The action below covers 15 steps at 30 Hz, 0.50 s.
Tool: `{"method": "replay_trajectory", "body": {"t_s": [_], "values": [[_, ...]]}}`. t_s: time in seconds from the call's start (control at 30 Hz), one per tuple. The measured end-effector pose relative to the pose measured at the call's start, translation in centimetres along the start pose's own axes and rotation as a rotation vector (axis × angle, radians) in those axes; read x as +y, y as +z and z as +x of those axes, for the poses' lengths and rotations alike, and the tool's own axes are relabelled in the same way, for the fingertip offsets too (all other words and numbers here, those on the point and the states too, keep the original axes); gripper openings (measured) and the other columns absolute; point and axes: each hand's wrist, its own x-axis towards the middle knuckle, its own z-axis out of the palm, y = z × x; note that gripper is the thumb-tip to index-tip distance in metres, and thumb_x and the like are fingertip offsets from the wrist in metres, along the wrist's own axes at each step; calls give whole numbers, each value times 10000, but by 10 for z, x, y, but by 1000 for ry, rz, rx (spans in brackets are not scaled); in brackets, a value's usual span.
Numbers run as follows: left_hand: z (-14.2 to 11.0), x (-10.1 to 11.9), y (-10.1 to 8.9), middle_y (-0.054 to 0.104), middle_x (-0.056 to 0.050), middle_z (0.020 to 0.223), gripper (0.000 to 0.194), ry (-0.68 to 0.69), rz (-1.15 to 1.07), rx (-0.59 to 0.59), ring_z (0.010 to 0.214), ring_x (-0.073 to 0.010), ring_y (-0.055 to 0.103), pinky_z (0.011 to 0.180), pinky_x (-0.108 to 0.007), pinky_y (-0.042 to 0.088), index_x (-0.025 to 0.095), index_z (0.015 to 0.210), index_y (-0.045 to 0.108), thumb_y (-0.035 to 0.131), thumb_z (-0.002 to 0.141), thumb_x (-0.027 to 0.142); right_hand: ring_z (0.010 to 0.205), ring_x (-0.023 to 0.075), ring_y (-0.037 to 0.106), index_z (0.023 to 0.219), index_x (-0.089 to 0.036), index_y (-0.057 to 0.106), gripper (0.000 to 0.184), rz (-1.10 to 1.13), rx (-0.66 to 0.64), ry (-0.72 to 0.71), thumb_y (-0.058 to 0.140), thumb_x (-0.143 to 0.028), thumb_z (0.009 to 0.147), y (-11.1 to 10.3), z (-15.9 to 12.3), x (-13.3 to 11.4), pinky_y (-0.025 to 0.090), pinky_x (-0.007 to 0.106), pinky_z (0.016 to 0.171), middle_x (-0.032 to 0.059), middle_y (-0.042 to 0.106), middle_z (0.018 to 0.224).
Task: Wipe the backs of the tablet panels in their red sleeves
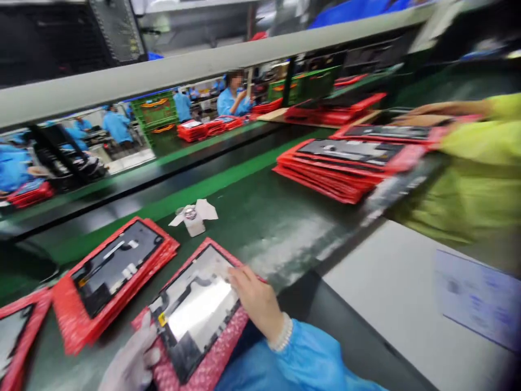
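Note:
A red bubble-wrap tray [222,347] carrying a dark panel with a shiny metal face [195,312] lies on the green belt in front of me. My left hand [132,364], in a pale glove, grips the tray's near left corner. My right hand [256,301], bare with a bead bracelet and blue sleeve, rests its fingers on the panel's right edge. A second stack of red trays with a panel [114,274] lies just to the left.
A small white bottle on a scrap of paper [193,217] stands on the belt [264,217]. Stacks of red trays [342,168] lie farther right, where a co-worker's yellow-green sleeve [480,163] reaches in. A white table [391,293] with a label sits right. Other workers in blue sit behind.

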Motion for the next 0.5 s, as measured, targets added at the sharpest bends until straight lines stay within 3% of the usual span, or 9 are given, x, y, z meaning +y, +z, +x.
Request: {"method": "replay_trajectory", "body": {"t_s": [0.1,0.17,0.23,0.27,0.3,0.37,0.43,0.5], "values": [[8,9,8,437,-17,816,625,87,24,-74,633,-43,379,465,-163,166,158,1282,423,675,771,413,804,85,579,1119,-212,573,220,23,90,-87,435,-268,957,0,2,2,405,224,632,-36,574,1046],[10,17,17,394,-16,697,421,224,54,-78,564,-45,346,478,-197,170,59,929,504,633,795,437,776,79,575,1125,-205,564,229,66,134,-92,428,-283,959,-1,6,4,412,209,616,-36,574,1018],[7,22,30,440,-35,646,452,303,87,-81,553,-57,403,537,-211,291,63,711,464,643,782,472,804,83,574,1136,-200,571,244,130,122,-61,442,-296,952,-4,10,7,422,195,653,-36,574,999],[4,21,38,490,-51,684,393,324,-27,-131,580,-64,450,554,-208,339,57,751,500,675,772,409,838,86,572,1137,-196,575,246,172,104,-46,454,-297,947,-5,12,9,424,187,698,-35,574,1004],[1,18,47,571,-95,883,338,314,-126,-243,694,-96,536,653,-246,431,58,953,556,641,816,355,863,86,568,1137,-192,576,244,213,86,-32,467,-290,942,-7,13,11,419,181,740,-34,574,1003],[-7,5,63,520,-176,1212,472,257,-391,-381,908,-166,592,825,-343,480,43,1264,461,598,854,232,894,66,561,1118,-197,576,215,303,46,-27,493,-255,929,-10,14,16,402,158,784,-46,578,1007],[-12,-13,76,443,-215,1319,544,165,-563,-434,1058,-230,569,955,-411,445,4,1370,370,548,882,166,915,58,546,1086,-210,573,181,382,-26,-75,513,-215,915,-14,13,15,390,159,824,-62,581,1018],[-13,-31,84,452,-178,1329,528,202,-614,-462,1141,-244,534,1034,-428,393,70,1391,410,529,878,110,910,99,516,1060,-196,578,162,375,-105,-165,528,-216,907,-17,9,3,382,223,843,-37,581,960]]}}
